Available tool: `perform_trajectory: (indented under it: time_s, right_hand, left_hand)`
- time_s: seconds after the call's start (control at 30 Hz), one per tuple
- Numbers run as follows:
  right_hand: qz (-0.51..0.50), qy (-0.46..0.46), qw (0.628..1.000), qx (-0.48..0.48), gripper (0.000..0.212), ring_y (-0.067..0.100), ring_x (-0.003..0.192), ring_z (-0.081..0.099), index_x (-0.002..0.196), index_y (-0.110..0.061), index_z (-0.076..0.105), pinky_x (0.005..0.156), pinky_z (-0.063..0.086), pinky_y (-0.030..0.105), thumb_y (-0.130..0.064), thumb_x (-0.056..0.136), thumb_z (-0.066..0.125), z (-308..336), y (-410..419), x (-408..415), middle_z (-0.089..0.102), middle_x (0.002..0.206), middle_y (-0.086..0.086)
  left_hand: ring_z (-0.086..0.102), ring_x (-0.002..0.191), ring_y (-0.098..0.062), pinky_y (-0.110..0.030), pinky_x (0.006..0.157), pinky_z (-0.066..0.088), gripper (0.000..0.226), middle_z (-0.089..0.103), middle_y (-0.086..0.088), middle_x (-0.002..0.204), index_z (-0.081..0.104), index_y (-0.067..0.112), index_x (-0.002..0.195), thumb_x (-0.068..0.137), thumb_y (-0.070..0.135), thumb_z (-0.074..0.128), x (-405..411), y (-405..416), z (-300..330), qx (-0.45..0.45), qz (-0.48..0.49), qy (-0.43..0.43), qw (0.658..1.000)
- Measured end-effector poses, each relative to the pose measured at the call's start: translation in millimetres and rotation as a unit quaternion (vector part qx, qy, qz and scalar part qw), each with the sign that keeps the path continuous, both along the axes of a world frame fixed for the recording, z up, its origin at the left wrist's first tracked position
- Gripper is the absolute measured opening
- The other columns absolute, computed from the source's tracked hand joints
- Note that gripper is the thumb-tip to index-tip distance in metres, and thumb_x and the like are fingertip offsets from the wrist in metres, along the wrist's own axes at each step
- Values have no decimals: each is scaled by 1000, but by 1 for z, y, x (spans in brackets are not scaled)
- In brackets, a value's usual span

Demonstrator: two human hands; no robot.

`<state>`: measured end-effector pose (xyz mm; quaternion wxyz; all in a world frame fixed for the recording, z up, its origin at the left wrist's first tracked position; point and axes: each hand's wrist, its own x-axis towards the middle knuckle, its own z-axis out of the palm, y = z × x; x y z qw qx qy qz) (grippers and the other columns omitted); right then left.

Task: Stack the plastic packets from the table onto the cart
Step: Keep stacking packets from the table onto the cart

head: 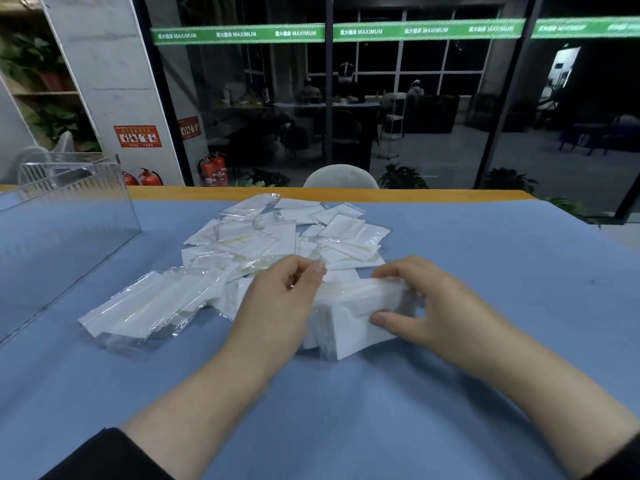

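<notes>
Here, a clear-walled bin (69, 209) stands at the far left of the blue table (485, 254), with loose plastic packets (277, 233) strewn to its right. At centre the left hand (277, 299) curls against one end of a gathered stack (353, 317), its grip impossible to tell, while the right hand (426, 306) pinches the other. The stack's long axis runs left-right, so the left hand is nearer the bin. Behind, a green banner (339, 32) reads "MAXIMUM".

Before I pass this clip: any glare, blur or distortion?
Head view: wide-angle distortion bows the table edge; the glass wall mirrors the room; glints on the loose plastic packets; the packet stack in the right hand looks softly blurred.
</notes>
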<state>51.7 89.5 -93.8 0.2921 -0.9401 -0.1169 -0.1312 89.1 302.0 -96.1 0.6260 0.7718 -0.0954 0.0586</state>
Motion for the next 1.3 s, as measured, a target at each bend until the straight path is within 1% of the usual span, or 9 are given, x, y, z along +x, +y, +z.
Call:
perform_trajectory:
  time_s: [0.23, 0.43, 0.63, 0.77, 0.87, 0.97, 1.03, 1.13, 1.3]
  right_hand:
    - [19, -52, 998, 15, 40, -8, 109, 48, 118, -48, 52, 87, 39, 9, -45, 85, 73, -10, 25, -3, 46, 117, -31]
    - [58, 4, 998, -30, 33, -3, 107, 52, 117, -45, 56, 84, 41, 16, -38, 88, 69, -5, 15, -5, 51, 114, -24]
    - [39, 7, 999, -30, 33, 3, 101, 57, 108, -50, 56, 81, 46, 26, -29, 87, 69, -6, 14, -3, 57, 111, -24]
    - [9, -16, 1000, -3, 29, 0, 100, 58, 98, -51, 59, 80, 46, 26, -28, 85, 70, 6, 24, -4, 58, 108, -30]
    - [-2, -6, 1000, 5, 28, -7, 94, 55, 90, -52, 56, 71, 40, 19, -27, 87, 70, 28, 41, 7, 59, 99, -33]
    - [-3, 12, 1000, 16, 22, -1, 84, 58, 92, -50, 59, 71, 47, 28, -30, 87, 68, 36, 66, 22, 62, 91, -26]
    - [-8, 11, 999, 43, 22, -2, 83, 58, 90, -46, 61, 75, 49, 25, -26, 87, 69, 28, 79, 27, 61, 91, -28]
    - [-24, 0, 998, 56, 30, -6, 90, 57, 89, -53, 58, 81, 50, 33, -27, 85, 70, 12, 88, 27, 59, 99, -34]
    - [-36, -8, 996, 76, 37, -7, 91, 55, 91, -60, 56, 75, 47, 35, -26, 84, 70, 9, 87, 21, 58, 100, -36]
  left_hand:
    - [63, 78, -4, -19, 75, 46, 34, 70, 2, 82, 68, 15, 82, 97, 43, 56, -8, -9, 4, -107, 23, -55, 992]
    - [51, 64, 1, -15, 62, 38, 23, 61, 11, 66, 67, 18, 80, 99, 29, 61, -7, -10, -5, 36, -41, -58, 997]
    - [59, 86, 2, -11, 75, 42, 15, 68, 17, 89, 68, 27, 92, 102, 31, 58, -4, -6, 2, 68, -91, -67, 991]
    - [61, 93, 0, -16, 83, 46, 13, 70, 13, 99, 68, 28, 100, 102, 34, 57, 3, 27, 23, 61, 20, -117, 991]
    - [60, 110, -9, -28, 91, 47, 26, 65, 12, 118, 64, 30, 118, 98, 45, 59, 18, 86, 34, 173, 137, -68, 973]
    - [45, 137, -23, -43, 108, 41, 83, 48, 2, 148, 40, 32, 148, 81, 79, 56, 26, 142, 24, 411, 169, 63, 893]
    - [40, 140, -24, -51, 108, 39, 106, 43, 7, 151, 33, 36, 150, 63, 94, 50, 23, 155, 10, 482, 134, 103, 860]
    - [45, 134, -21, -52, 104, 41, 103, 50, 12, 145, 36, 45, 144, 55, 96, 44, 27, 155, -8, 502, 116, 88, 852]
    - [53, 123, -30, -40, 97, 46, 61, 58, -3, 134, 43, 25, 142, 93, 62, 51, 35, 151, -2, 539, 134, 67, 829]
